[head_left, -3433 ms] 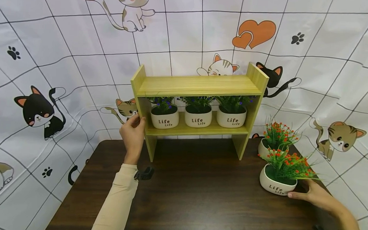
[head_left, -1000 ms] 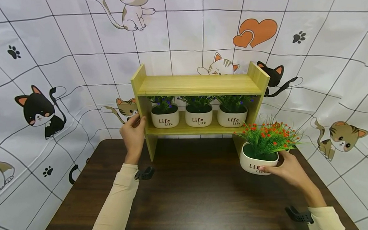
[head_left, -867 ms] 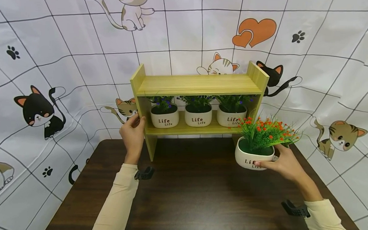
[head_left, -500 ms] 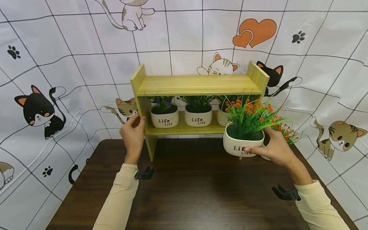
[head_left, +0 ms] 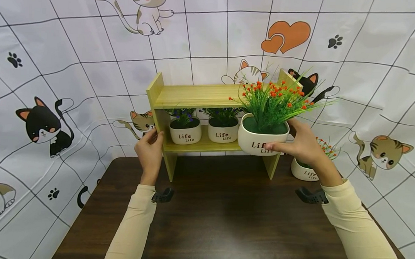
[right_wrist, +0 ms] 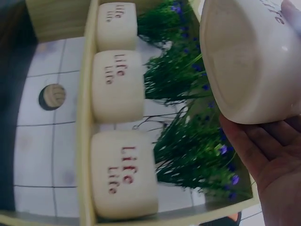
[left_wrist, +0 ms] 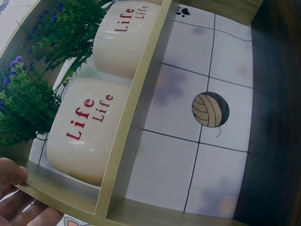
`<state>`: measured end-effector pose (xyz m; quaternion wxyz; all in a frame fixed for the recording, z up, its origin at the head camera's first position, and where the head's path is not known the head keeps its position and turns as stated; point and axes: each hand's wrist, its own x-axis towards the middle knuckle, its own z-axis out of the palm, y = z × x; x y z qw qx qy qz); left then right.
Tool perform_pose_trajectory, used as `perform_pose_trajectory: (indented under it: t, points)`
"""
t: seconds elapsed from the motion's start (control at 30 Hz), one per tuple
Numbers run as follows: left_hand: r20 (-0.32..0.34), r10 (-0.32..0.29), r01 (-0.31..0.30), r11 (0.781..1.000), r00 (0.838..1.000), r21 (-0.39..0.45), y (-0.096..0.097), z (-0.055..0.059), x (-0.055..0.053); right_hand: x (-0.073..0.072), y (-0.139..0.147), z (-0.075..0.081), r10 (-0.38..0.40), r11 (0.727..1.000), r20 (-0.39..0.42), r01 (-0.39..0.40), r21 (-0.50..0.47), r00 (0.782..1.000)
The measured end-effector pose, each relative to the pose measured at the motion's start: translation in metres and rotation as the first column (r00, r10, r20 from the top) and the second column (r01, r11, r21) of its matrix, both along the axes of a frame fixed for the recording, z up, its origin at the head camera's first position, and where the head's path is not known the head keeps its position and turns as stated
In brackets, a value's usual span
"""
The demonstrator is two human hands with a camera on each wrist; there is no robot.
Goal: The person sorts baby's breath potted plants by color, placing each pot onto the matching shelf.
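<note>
A white pot point(head_left: 254, 137) with red-orange flowers point(head_left: 275, 99) and green grass is up in the air, roughly upright, in front of the right part of the wooden shelf point(head_left: 216, 94). Its front carries the printed word "Life" twice, and the right-wrist view shows its bare underside. Whether its leaves touch the shelf cannot be told.

The right hand point(head_left: 302, 143) has its grip clamped on this pot from the right side, thumb across the front lettering and fingers around the back. The left hand point(head_left: 150, 150) has its grip clamped on the shelf's left side panel, thumb on one face and fingers on the other.

On the shelf's lower board stand three white pots in a row, each with blue-purple flowers: the left one point(head_left: 185, 133), the middle one point(head_left: 223, 131), and the right one point(right_wrist: 124, 174), which the raised pot hides from the head camera. The shelf's top board lies above them.

Another red-flowered pot point(head_left: 304, 171) stands on the dark brown bench point(head_left: 217, 222), right of the shelf and partly behind the right forearm. Both arms wear cream sleeves point(head_left: 134, 223) and black wrist straps point(head_left: 163, 196). Behind everything hangs a white sheet point(head_left: 211, 37) printed with a grid, cats, pawprints and hearts.
</note>
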<state>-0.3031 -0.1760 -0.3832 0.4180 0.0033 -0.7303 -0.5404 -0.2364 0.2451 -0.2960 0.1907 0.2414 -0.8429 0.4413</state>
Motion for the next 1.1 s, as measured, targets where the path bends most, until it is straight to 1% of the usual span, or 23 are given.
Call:
perform_pose_trajectory:
  t: [0.13,0.33,0.43,0.57,0.7,0.77,0.83,0.93,1.0,1.1]
  points:
    - [0.003,0.003,-0.003,1.0,1.0,-0.003,0.0,0.0,0.001,-0.005,-0.007,0.008,0.024,0.999,-0.003,-0.024,-0.038,1.0]
    - [0.012,0.0,0.0,1.0,1.0,0.003,0.0,0.0,0.001,-0.008,-0.016,0.021,0.039,0.998,0.03,-0.037,-0.057,0.999]
    - [0.009,0.003,-0.003,1.0,1.0,0.002,-0.001,0.0,0.001,-0.01,-0.022,0.031,0.078,0.994,0.016,-0.076,-0.076,0.997]
    - [0.005,0.005,-0.005,1.0,1.0,-0.005,-0.001,0.0,0.0,-0.014,-0.029,0.043,0.076,0.997,-0.012,-0.076,-0.029,0.997]
    - [0.009,0.005,-0.005,1.0,1.0,-0.004,-0.001,-0.001,-0.001,-0.018,-0.039,0.055,0.036,0.999,0.034,-0.037,0.027,0.999]
    - [0.012,0.005,-0.005,1.0,1.0,0.001,-0.001,-0.001,-0.001,-0.022,-0.044,0.06,0.012,0.998,0.04,-0.015,0.054,0.999]
    - [0.015,0.001,-0.001,1.0,1.0,0.005,-0.001,-0.001,-0.001,-0.027,-0.05,0.064,0.015,0.998,0.034,-0.018,0.067,0.999]
    - [0.015,-0.003,0.003,1.0,1.0,0.008,-0.001,-0.001,-0.001,-0.035,-0.058,0.07,0.052,0.997,0.017,-0.053,0.055,0.999]
    - [0.012,-0.007,0.007,1.0,1.0,0.007,-0.001,-0.001,-0.001,-0.041,-0.063,0.074,0.086,0.996,0.028,-0.087,0.029,0.996]
    - [0.003,-0.005,0.005,1.0,1.0,0.008,-0.001,0.0,-0.002,-0.05,-0.07,0.081,0.097,0.995,0.03,-0.097,0.014,0.995]
